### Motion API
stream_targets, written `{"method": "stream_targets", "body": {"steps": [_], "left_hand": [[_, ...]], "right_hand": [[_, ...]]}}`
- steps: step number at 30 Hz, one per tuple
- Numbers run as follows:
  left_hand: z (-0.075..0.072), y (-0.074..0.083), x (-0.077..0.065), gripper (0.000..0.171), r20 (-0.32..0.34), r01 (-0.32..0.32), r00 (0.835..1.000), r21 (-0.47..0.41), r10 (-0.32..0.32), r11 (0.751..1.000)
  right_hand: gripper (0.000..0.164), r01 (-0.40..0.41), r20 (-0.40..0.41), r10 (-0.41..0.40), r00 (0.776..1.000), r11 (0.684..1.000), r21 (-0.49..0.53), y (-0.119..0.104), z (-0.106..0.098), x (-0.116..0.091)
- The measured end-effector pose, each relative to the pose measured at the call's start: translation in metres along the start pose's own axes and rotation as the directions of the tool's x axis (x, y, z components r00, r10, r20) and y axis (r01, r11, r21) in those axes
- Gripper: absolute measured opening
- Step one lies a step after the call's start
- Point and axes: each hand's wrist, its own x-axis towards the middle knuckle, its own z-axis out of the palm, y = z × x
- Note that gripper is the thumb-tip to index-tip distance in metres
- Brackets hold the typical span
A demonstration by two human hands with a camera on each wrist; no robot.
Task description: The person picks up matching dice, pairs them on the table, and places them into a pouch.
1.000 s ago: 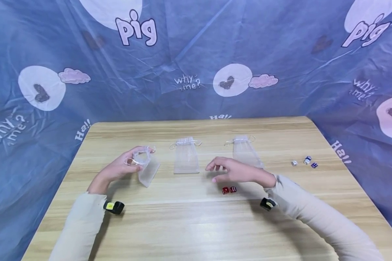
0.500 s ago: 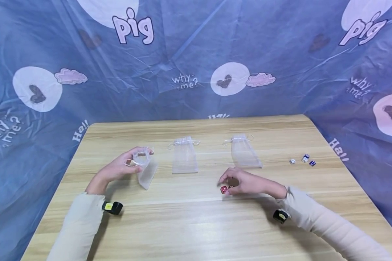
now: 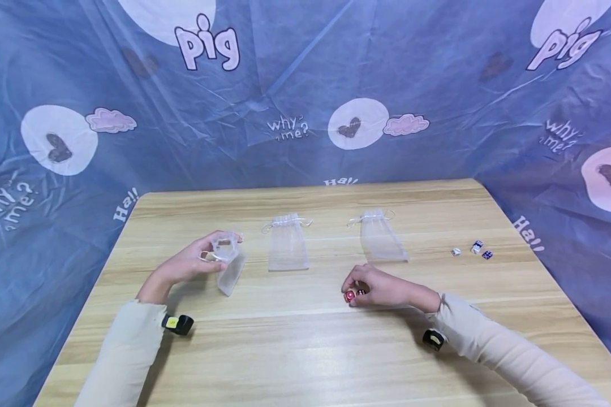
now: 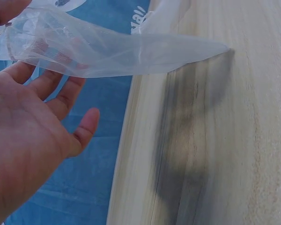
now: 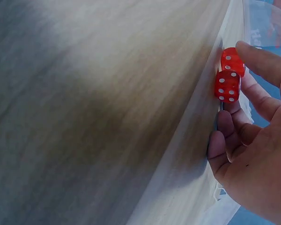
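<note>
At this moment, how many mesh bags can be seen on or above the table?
3. The left hand holds the first bag, its mouth open. The second bag lies flat beside it, and the third bag lies farthest right.

Cartoon-print blue sheeting (image 3: pixel 295 164) is hanging behind and along both sides of a wood-grain table (image 3: pixel 234 356), making this a screened-off tabletop booth; the kind of building is not showing.

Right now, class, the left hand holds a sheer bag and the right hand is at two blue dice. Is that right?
Only the colour is wrong: the two dice at the right hand are red, as the right wrist view shows. The left hand does hold a sheer bag.
</note>
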Motion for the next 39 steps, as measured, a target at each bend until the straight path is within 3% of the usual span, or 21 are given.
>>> {"method": "stream_targets", "body": {"steps": [8, 14, 21, 29, 39], "left_hand": [[0.001, -0.002, -0.003, 0.059, -0.015, 0.032, 0.999, 0.038, -0.032, 0.999], [0.004, 0.001, -0.003, 0.06, 0.005, 0.008, 1.0, -0.015, -0.008, 1.0], [0.006, 0.002, -0.001, 0.056, 0.018, -0.029, 0.999, 0.01, 0.029, 1.0], [0.008, 0.004, 0.0, 0.057, 0.064, -0.028, 0.998, 0.01, 0.028, 1.0], [0.015, 0.009, -0.001, 0.056, 0.08, -0.026, 0.996, 0.008, 0.026, 1.0]], "right_hand": [[0.018, 0.03, 0.001, -0.03, 1.0, 0.999, 0.011, -0.002, -0.003, 0.001], [0.018, 0.067, -0.005, -0.067, 0.998, 0.996, 0.055, -0.014, -0.017, 0.006], [0.02, 0.159, -0.044, -0.157, 0.987, 0.986, 0.044, -0.038, -0.039, 0.016], [0.023, 0.159, -0.068, -0.155, 0.985, 0.986, 0.058, -0.079, -0.047, 0.047], [0.024, 0.301, -0.082, -0.298, 0.951, 0.953, 0.026, -0.129, -0.042, 0.098]]}}
